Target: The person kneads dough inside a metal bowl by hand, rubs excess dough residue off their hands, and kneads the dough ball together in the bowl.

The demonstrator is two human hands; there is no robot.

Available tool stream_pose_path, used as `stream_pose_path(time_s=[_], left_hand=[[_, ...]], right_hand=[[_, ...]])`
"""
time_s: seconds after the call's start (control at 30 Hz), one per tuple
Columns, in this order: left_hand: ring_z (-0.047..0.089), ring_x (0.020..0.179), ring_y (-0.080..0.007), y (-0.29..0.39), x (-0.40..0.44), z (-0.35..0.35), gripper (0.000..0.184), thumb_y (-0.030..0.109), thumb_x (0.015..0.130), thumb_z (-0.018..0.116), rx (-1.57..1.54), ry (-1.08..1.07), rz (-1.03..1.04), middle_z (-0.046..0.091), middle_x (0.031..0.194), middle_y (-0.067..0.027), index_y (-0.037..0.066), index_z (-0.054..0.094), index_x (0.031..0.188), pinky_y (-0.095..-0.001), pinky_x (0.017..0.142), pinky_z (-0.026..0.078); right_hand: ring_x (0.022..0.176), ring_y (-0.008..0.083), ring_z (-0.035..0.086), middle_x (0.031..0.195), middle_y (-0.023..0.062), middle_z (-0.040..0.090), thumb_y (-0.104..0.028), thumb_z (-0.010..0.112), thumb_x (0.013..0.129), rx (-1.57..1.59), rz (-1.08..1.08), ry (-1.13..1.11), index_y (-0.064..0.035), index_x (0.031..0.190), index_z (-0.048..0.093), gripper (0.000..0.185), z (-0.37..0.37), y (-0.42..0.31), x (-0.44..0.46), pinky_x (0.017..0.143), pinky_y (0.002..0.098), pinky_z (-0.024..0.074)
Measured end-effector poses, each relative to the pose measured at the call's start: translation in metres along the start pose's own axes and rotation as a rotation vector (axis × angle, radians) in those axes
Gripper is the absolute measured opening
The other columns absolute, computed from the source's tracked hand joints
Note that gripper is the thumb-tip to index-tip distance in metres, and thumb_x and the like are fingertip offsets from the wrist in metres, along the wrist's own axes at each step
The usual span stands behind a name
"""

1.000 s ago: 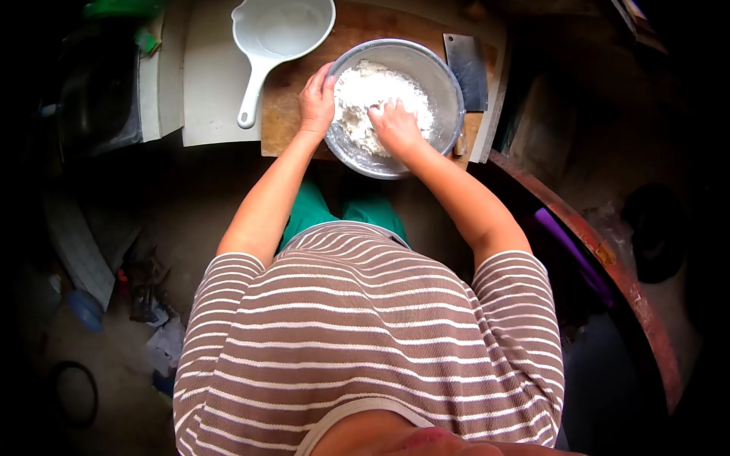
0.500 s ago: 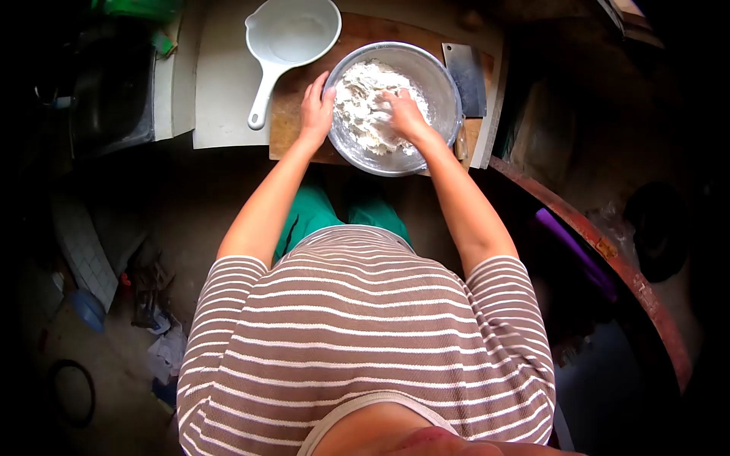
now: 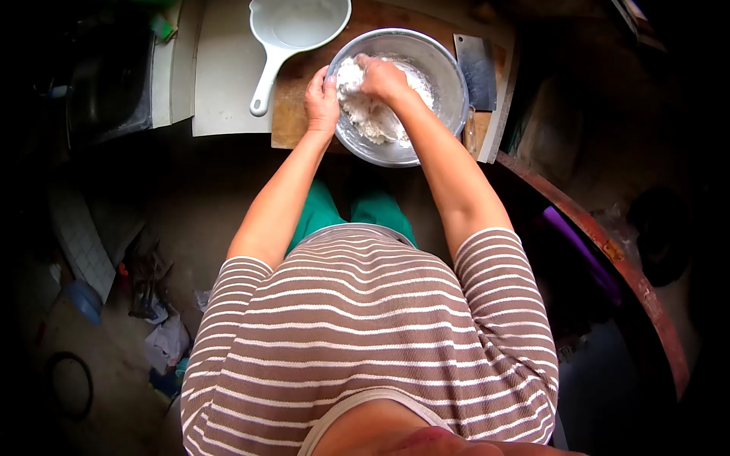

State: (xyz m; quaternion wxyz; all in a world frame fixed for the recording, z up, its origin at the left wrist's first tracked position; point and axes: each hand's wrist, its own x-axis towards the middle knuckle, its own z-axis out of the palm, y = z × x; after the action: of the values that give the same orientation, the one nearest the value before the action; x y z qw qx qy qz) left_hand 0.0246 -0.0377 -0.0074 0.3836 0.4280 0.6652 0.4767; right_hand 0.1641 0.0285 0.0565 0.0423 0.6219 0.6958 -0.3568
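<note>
A metal bowl (image 3: 445, 80) holds a white, crumbly flour dough (image 3: 374, 121). My left hand (image 3: 322, 102) grips the bowl's left rim, its fingers along the outside and the thumb up at the edge. Inside the bowl, my right hand (image 3: 384, 77) is at the left wall with fingers curled into the dough. The fingertips are partly hidden in the white clumps. Flour dusts the bowl's inner sides.
Under the bowl lies a wooden board (image 3: 289, 118) on a pale table (image 3: 224, 91). A white ladle-like scoop (image 3: 300, 26) sits at the back left. To the bowl's right is a cleaver (image 3: 476, 72), its wooden handle pointing towards me.
My right hand has moved left within the bowl, and its spread fingers have curled into the dough by the left wall. My left hand stays at the rim. The view has shifted slightly.
</note>
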Motion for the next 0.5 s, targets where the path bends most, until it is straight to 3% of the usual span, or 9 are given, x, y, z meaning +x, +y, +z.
stream_pose_path(time_s=[0.1,0.17,0.2,0.33,0.4,0.5], left_hand=[[0.062,0.087,-0.0149,0.002,0.005,-0.002,0.025,0.013,0.091,0.059,-0.127,-0.047,-0.09,0.068,0.096,-0.0077,0.002,0.064,0.113,-0.0294,0.08,0.049],[0.062,0.085,-0.0143,0.006,0.005,-0.003,0.025,0.013,0.091,0.06,-0.109,-0.058,-0.119,0.068,0.094,-0.007,0.003,0.064,0.113,-0.029,0.079,0.049],[0.061,0.083,-0.0136,0.007,0.005,-0.003,0.025,0.013,0.091,0.06,-0.085,-0.068,-0.148,0.068,0.092,-0.0063,0.003,0.064,0.113,-0.0285,0.078,0.049],[0.06,0.079,-0.0129,0.008,0.008,-0.001,0.025,0.013,0.091,0.06,-0.096,-0.079,-0.14,0.067,0.088,-0.0052,0.003,0.064,0.114,-0.0278,0.075,0.049],[0.058,0.083,-0.0086,0.007,0.008,0.0,0.027,0.013,0.093,0.06,-0.12,-0.075,-0.132,0.066,0.093,-0.0017,0.003,0.063,0.118,-0.0245,0.077,0.048],[0.06,0.093,-0.0119,-0.001,0.01,0.002,0.029,0.013,0.094,0.058,-0.102,-0.071,0.002,0.067,0.102,-0.0054,0.002,0.061,0.121,-0.0272,0.084,0.048]], right_hand=[[0.106,0.0352,0.059,0.103,0.0128,0.064,-0.02,0.07,0.072,-0.136,-0.27,0.016,-0.014,0.115,0.061,0.044,-0.018,0.008,-0.048,0.088,0.0466,0.0486],[0.108,0.037,0.054,0.1,0.0088,0.06,-0.019,0.071,0.071,-0.232,-0.325,0.041,-0.0189,0.113,0.063,0.042,-0.027,0.026,-0.084,0.083,0.0486,0.0513],[0.111,0.0371,0.052,0.103,0.0097,0.056,-0.01,0.069,0.069,-0.27,-0.357,0.037,-0.0181,0.109,0.064,0.041,-0.023,0.043,-0.098,0.083,0.0465,0.0518],[0.116,0.0348,0.048,0.112,0.0117,0.052,-0.01,0.06,0.078,-0.415,-0.318,0.056,-0.0186,0.11,0.061,0.034,0.001,0.057,-0.121,0.091,0.0542,0.0455],[0.118,0.0338,0.047,0.114,0.0119,0.051,-0.011,0.057,0.08,-0.479,-0.33,0.085,-0.0191,0.112,0.06,0.033,0.016,0.056,-0.111,0.094,0.058,0.0422],[0.121,0.033,0.046,0.114,0.0114,0.052,-0.013,0.052,0.086,-0.439,-0.291,0.069,-0.0184,0.117,0.056,0.032,0.032,0.053,-0.088,0.099,0.0638,0.0341]])
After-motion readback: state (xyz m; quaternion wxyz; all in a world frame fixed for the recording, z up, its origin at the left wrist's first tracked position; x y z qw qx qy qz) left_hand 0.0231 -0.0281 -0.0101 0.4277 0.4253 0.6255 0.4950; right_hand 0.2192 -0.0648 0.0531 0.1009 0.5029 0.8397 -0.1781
